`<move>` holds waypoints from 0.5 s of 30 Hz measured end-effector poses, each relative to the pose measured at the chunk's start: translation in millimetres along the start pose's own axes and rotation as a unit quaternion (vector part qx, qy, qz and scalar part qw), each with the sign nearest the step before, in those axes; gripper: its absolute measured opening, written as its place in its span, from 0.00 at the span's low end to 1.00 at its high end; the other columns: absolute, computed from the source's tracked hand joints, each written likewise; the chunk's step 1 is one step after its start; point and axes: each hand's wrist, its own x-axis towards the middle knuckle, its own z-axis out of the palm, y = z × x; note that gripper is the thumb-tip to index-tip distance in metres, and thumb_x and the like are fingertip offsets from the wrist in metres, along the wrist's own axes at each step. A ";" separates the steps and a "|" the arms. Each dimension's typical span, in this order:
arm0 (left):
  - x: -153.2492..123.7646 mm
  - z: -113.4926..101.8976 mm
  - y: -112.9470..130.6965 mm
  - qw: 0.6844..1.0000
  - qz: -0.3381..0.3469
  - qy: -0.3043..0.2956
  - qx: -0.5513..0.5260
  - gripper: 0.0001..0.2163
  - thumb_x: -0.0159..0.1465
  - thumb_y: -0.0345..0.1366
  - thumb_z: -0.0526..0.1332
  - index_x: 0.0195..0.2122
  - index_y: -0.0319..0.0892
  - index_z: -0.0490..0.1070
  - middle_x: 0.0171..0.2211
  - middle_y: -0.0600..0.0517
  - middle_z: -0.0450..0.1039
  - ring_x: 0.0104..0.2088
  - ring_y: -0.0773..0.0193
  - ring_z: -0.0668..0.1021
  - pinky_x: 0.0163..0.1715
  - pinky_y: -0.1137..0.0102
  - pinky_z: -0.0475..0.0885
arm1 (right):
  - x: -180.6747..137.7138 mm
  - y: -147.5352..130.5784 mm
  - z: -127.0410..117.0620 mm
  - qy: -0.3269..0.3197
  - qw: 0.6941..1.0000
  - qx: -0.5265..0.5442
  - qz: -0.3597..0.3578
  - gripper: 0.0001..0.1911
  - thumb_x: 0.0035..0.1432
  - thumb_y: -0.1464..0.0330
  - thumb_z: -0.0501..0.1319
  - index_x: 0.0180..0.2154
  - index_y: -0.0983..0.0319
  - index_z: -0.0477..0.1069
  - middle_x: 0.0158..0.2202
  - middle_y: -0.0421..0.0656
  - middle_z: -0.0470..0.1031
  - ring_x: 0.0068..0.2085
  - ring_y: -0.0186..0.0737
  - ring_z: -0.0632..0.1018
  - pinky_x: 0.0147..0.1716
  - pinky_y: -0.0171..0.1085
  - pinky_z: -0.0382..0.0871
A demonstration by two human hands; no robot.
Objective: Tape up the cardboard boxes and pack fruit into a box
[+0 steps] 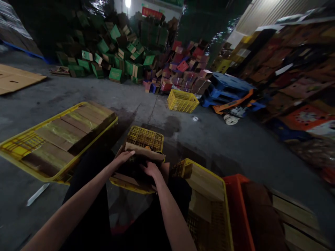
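A small yellow plastic crate (145, 138) stands on the floor in front of me, lined with brown cardboard (145, 151). My left hand (123, 158) rests on the near left edge of the cardboard with its fingers stretched along the flap. My right hand (151, 170) reaches into the dark inside of the crate, fingers curled down; what they touch is hidden in shadow.
A large yellow crate (56, 139) with cardboard sheets lies to the left. Another yellow crate (206, 202) and an orange one (237, 205) stand at right. Further off sit an empty yellow crate (182, 100), blue pallets (227, 87) and heaps of green and red boxes (125, 59).
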 end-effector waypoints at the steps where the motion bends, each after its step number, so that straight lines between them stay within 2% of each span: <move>1: 0.4 0.2 -1.5 0.999 0.020 -0.003 0.041 0.29 0.63 0.60 0.54 0.40 0.35 0.77 0.35 0.43 0.80 0.39 0.50 0.80 0.41 0.64 0.74 | 0.4 -2.1 1.4 -0.014 1.000 0.013 -0.023 0.21 0.63 0.62 0.60 0.55 0.62 0.73 0.52 0.50 0.78 0.54 0.50 0.78 0.50 0.39 0.70; 3: 1.7 1.2 -4.0 0.992 0.060 0.003 0.113 0.25 0.63 0.56 0.57 0.40 0.36 0.77 0.39 0.43 0.79 0.43 0.49 0.79 0.45 0.64 0.72 | 1.8 -4.3 1.5 -0.033 0.994 0.047 -0.090 0.20 0.63 0.68 0.58 0.56 0.56 0.72 0.52 0.42 0.79 0.53 0.42 0.78 0.50 0.34 0.70; 5: 2.4 3.0 -6.1 0.978 0.100 0.005 0.182 0.20 0.62 0.50 0.60 0.43 0.37 0.78 0.44 0.42 0.78 0.48 0.49 0.77 0.51 0.65 0.68 | 4.8 -3.4 -1.0 -0.016 0.991 0.063 -0.117 0.23 0.64 0.71 0.54 0.60 0.55 0.68 0.53 0.38 0.78 0.52 0.38 0.78 0.51 0.33 0.70; 7: 1.6 5.6 -8.1 0.959 0.128 0.005 0.254 0.19 0.61 0.46 0.62 0.46 0.38 0.77 0.47 0.41 0.77 0.50 0.47 0.76 0.54 0.63 0.66 | 9.5 -0.2 -3.2 0.029 0.996 0.040 -0.081 0.24 0.66 0.73 0.49 0.60 0.58 0.68 0.55 0.42 0.77 0.54 0.40 0.77 0.53 0.36 0.69; 9: -0.3 8.3 -9.7 0.946 0.127 0.007 0.297 0.19 0.60 0.44 0.63 0.48 0.37 0.77 0.49 0.39 0.75 0.52 0.45 0.74 0.56 0.61 0.64 | 15.0 3.2 -1.7 0.054 0.998 -0.003 -0.026 0.23 0.66 0.74 0.47 0.57 0.61 0.71 0.55 0.47 0.76 0.56 0.44 0.76 0.56 0.39 0.67; 12: -2.6 11.7 -10.8 0.932 0.114 0.008 0.343 0.23 0.61 0.45 0.63 0.54 0.38 0.72 0.54 0.38 0.71 0.55 0.44 0.72 0.59 0.59 0.61 | 23.0 4.4 8.8 0.025 0.999 -0.030 -0.012 0.21 0.65 0.73 0.53 0.57 0.64 0.71 0.57 0.52 0.74 0.58 0.49 0.74 0.57 0.41 0.65; 15: -1.5 13.7 -12.4 0.913 0.105 -0.001 0.395 0.27 0.60 0.43 0.64 0.59 0.40 0.67 0.60 0.39 0.66 0.60 0.43 0.68 0.60 0.59 0.60 | 30.9 1.7 20.9 -0.003 0.999 -0.049 -0.015 0.29 0.60 0.70 0.60 0.62 0.66 0.64 0.60 0.56 0.70 0.59 0.52 0.74 0.57 0.42 0.66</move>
